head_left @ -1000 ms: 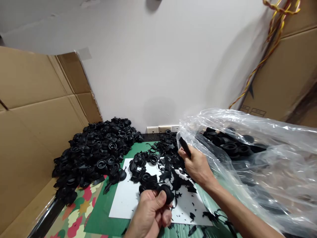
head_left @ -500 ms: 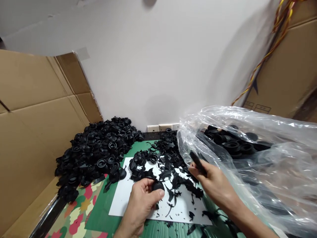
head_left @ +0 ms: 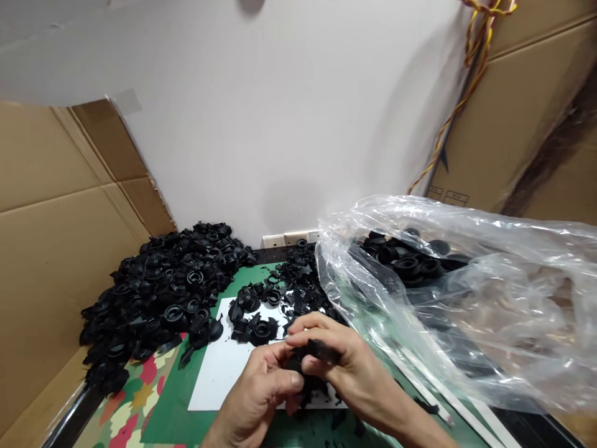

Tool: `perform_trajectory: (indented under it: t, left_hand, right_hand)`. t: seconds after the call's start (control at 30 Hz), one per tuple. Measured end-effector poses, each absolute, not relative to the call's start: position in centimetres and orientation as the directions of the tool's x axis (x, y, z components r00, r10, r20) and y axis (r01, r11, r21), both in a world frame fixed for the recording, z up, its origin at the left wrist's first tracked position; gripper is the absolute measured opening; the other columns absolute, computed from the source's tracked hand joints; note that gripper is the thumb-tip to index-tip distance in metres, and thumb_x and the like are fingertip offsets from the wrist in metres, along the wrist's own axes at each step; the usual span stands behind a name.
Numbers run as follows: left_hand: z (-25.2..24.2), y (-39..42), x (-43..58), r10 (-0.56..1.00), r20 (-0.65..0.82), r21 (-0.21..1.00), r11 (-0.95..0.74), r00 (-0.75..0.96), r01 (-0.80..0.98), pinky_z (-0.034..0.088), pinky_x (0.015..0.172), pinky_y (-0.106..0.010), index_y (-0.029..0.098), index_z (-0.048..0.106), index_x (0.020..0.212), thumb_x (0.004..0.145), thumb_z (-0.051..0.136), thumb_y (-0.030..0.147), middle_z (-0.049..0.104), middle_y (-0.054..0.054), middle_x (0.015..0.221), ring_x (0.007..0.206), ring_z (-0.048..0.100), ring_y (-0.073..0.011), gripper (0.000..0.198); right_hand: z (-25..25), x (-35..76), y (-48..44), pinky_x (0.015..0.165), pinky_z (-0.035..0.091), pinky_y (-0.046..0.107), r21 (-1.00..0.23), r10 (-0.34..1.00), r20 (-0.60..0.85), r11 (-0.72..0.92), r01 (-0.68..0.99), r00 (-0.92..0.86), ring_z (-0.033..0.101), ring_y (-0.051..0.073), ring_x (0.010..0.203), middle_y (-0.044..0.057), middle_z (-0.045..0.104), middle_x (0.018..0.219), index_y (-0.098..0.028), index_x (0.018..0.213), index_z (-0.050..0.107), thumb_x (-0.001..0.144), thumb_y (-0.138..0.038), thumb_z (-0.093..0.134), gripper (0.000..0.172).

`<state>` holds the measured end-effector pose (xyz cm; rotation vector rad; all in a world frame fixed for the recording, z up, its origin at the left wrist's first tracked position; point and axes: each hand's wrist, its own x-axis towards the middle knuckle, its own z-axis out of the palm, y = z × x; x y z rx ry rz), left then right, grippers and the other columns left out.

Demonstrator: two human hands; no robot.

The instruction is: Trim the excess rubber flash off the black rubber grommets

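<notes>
- Left hand (head_left: 256, 392): fingers bent and drawn together, thumb pressed against a black part (head_left: 298, 363); the part's outline is largely hidden by the fingers.
- Right hand (head_left: 352, 361): fingers curled around a dark stick-like object (head_left: 325, 351), thumb beneath it; the upper fingers reach across to the left fingertips. Whether the object touches the black part cannot be told.
- Compared with half a second ago: the right hand, then well apart and beside the bag, now meets the left; the smooth round face of the black part, then visible, is now covered. Both grasps persist.
- Beneath the hands: a white sheet (head_left: 205, 379) on a green mat (head_left: 161, 404), with a patterned sheet (head_left: 135, 401) at the left.
- Beyond the hands: a small cluster of ribbed parts (head_left: 259, 331) on the white sheet; loose black scraps (head_left: 305, 283) behind it.
- Left: a large heap of black parts (head_left: 172, 292), near a cardboard panel (head_left: 56, 261).
- Right: a clear plastic bag (head_left: 508, 298) containing round black parts (head_left: 410, 266).
- Far: the dark rear strip of the tabletop (head_left: 269, 256), wall sockets (head_left: 284, 240) and a pale wall (head_left: 256, 124).
</notes>
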<state>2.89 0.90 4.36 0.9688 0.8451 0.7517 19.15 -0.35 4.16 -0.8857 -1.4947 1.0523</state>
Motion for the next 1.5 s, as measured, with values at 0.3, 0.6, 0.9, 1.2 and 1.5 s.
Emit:
perform_trajectory:
  t: [0.3, 0.6, 0.9, 1.2, 1.5]
  left_hand:
    - [1.4, 0.5, 3.3, 0.873, -0.348, 0.726, 0.482, 0.342, -0.491, 0.032, 0.042, -0.02, 0.011, 0.07, 0.067, 0.059, 0.082, 0.033, 0.054, 0.001, 0.051, 0.042, 0.046, -0.0086, 0.026]
    - [1.3, 0.5, 3.5, 0.92, -0.324, 0.798, 0.39, 0.22, -0.459, 0.027, 0.043, -0.018, 0.009, 0.065, 0.061, 0.056, 0.083, 0.042, 0.051, 0.001, 0.043, 0.041, 0.039, -0.006, 0.037]
    - [2.0, -0.5, 3.7, 0.91, -0.326, 0.907, 0.377, 0.256, -0.187, 0.015, 0.036, -0.02, 0.014, 0.057, 0.045, 0.052, 0.083, 0.041, 0.042, 0.006, 0.035, 0.032, 0.027, -0.0036, 0.038]
    - [1.2, 0.2, 1.0, 0.918, -0.26, 0.815, 0.375, 0.299, -0.441, 0.035, 0.047, -0.017, 0.011, 0.065, 0.063, 0.063, 0.081, 0.034, 0.058, -0.001, 0.051, 0.047, 0.049, -0.0082, 0.027]
    - [1.2, 0.1, 1.0, 0.943, -0.172, 0.813, 0.299, 0.284, -0.499, 0.04, 0.055, -0.018, 0.01, 0.071, 0.078, 0.063, 0.081, 0.031, 0.065, -0.005, 0.066, 0.059, 0.055, -0.0107, 0.028]
  right_hand:
    - [1.6, 16.3, 0.8, 0.054, 0.041, 0.025, -0.928, 0.93, 0.364, 0.357, 0.109, 0.046, 0.05, 0.014, 0.058, 0.0, 0.053, 0.063, -0.019, 0.059, 0.055, 0.075, -0.022, 0.051, 0.017]
    - [2.1, 15.6, 0.6, 0.054, 0.043, 0.025, -0.931, 0.954, 0.298, 0.283, 0.231, 0.032, 0.054, 0.016, 0.058, 0.001, 0.056, 0.063, -0.019, 0.062, 0.056, 0.071, -0.021, 0.048, 0.012]
    - [1.5, 16.0, 3.6, 0.05, 0.035, 0.028, -0.876, 0.927, 0.315, 0.201, 0.439, 0.203, 0.048, 0.018, 0.051, 0.001, 0.052, 0.055, -0.024, 0.058, 0.04, 0.069, -0.021, 0.044, 0.012]
    - [2.5, 21.2, 5.7, 0.057, 0.041, 0.031, -0.853, 0.905, 0.322, 0.149, 0.5, 0.279, 0.055, 0.022, 0.06, 0.003, 0.059, 0.063, -0.023, 0.064, 0.05, 0.076, -0.035, 0.045, 0.018]
    - [2.3, 20.6, 3.4, 0.073, 0.048, 0.036, -0.853, 0.933, 0.326, 0.219, 0.473, 0.156, 0.064, 0.025, 0.082, 0.008, 0.07, 0.09, -0.02, 0.086, 0.067, 0.075, -0.034, 0.05, 0.024]
